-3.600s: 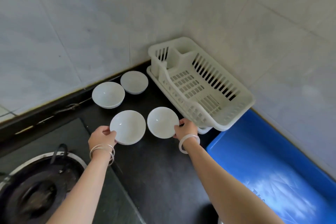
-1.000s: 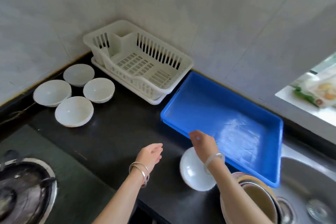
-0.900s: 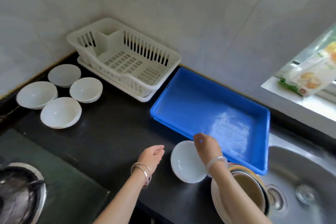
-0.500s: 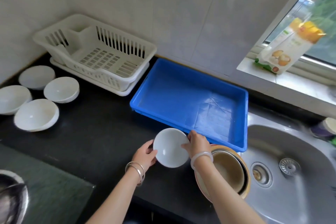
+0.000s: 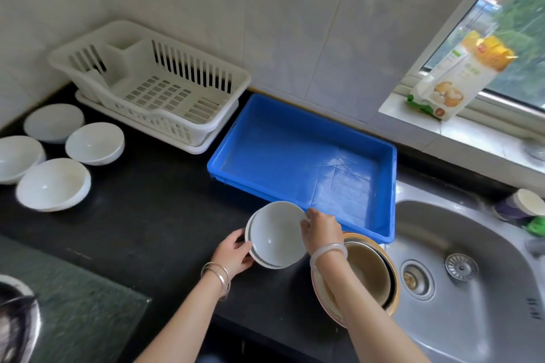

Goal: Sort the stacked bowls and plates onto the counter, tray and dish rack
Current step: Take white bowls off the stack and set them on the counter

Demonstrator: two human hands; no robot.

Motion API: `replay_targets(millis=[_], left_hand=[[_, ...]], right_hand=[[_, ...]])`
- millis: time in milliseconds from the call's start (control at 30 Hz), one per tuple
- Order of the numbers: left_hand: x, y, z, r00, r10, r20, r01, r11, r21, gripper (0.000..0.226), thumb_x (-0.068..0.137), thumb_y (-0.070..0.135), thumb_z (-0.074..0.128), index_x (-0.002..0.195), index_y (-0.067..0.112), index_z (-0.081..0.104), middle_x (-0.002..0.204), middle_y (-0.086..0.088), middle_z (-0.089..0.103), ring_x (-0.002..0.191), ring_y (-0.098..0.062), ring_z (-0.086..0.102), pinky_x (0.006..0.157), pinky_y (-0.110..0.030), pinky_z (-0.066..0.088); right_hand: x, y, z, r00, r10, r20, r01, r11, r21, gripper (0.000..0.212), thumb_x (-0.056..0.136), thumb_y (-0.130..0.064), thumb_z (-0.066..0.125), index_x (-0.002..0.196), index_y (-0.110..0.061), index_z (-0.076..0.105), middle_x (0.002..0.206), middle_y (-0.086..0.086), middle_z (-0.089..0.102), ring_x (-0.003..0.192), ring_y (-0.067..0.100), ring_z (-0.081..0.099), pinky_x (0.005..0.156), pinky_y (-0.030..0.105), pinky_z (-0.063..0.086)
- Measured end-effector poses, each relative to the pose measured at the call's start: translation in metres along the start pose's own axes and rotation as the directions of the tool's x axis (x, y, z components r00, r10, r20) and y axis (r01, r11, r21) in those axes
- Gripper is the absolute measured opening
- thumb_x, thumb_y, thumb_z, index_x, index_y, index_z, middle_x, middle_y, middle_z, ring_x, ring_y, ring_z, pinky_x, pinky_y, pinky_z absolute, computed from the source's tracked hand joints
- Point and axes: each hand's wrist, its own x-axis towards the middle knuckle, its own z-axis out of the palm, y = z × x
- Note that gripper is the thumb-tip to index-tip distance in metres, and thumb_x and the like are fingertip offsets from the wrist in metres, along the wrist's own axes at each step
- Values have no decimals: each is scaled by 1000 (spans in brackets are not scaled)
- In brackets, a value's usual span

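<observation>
Two nested white bowls [image 5: 272,237] sit low in the middle, just in front of the blue tray [image 5: 303,162]. My left hand [image 5: 234,253] holds the lower bowl by its left rim. My right hand [image 5: 320,230] pinches the right rim of the upper bowl, which sits shifted up and to the right of the lower one. Several white bowls [image 5: 53,184] stand apart on the black counter [image 5: 153,209] at the left. The white dish rack [image 5: 153,88] holds nothing. A stack of tan plates and bowls [image 5: 368,271] lies under my right forearm.
A steel sink [image 5: 472,274] fills the right side. A gas stove with a glass top [image 5: 59,312] occupies the lower left. A food packet [image 5: 460,74] leans on the window sill. A cup [image 5: 522,203] stands by the sink's far edge.
Both hands left the bowls at the left counter and came to the stack near the sink. They closed on the white bowls, and the upper bowl has shifted off the lower one.
</observation>
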Motion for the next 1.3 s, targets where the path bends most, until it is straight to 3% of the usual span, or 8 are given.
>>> replay_targets(millis=[133,367,567,733,833,1033,1167,1300], left_hand=[[0,1,0,1000,-18,25,19,999,-33,34,88,1,50,116,21,53,99,-5,65,94,-27,63,67,-31,55],[0,9,-4,999,-6,-36,5,999,-46,42,85,-4,53,124,12,52,110,-16,61,102,-35,59,71,-41,56],[-6,24,-45,983,49,-179,-62,996,-67,46,85,-2,55,128,14,50,118,-17,59,110,-38,57,85,-48,54],[-18,35,-93,940,95,-327,-153,976,-155,45,85,2,58,128,14,50,112,-16,60,104,-37,61,78,-42,54],[-24,36,-123,910,87,-406,-202,947,-249,45,86,0,56,130,12,49,112,-16,57,105,-39,59,77,-43,53],[-29,33,-179,812,22,-584,-278,894,-352,44,86,-2,51,128,12,50,125,-19,54,110,-41,57,83,-45,53],[-27,36,-204,783,-11,-622,-328,842,-428,43,87,-3,48,128,10,50,129,-21,52,100,-37,58,79,-42,51],[-21,39,-220,764,-32,-644,-360,807,-468,42,87,-4,47,127,9,50,131,-20,51,101,-39,57,79,-42,50]], right_hand=[[0,6,-9,998,70,-6,-68,988,137,13,89,-21,51,77,-17,52,82,11,62,69,28,47,62,25,33],[0,4,-17,995,92,-32,-78,950,303,10,86,-20,56,84,-13,63,78,5,61,69,24,51,48,17,30],[2,-25,-16,997,67,-32,-49,919,392,10,80,-17,59,73,-12,59,71,5,59,68,25,51,55,26,35],[9,-67,-10,1000,-10,-6,12,903,429,12,79,-16,60,69,-11,57,71,6,61,61,24,52,52,23,44],[15,-98,-4,999,-21,35,1,872,489,10,78,-14,58,71,-7,61,74,5,61,54,21,55,63,38,59],[30,-163,22,988,-64,139,-20,845,535,6,80,-12,59,74,-12,61,69,-4,56,51,14,58,63,42,61],[39,-201,44,972,-59,228,-82,822,564,17,78,-7,56,65,-19,53,69,-2,54,54,15,58,52,33,59],[49,-230,65,965,-38,261,-119,819,561,11,77,-5,55,71,-15,56,70,0,54,53,16,59,58,39,61]])
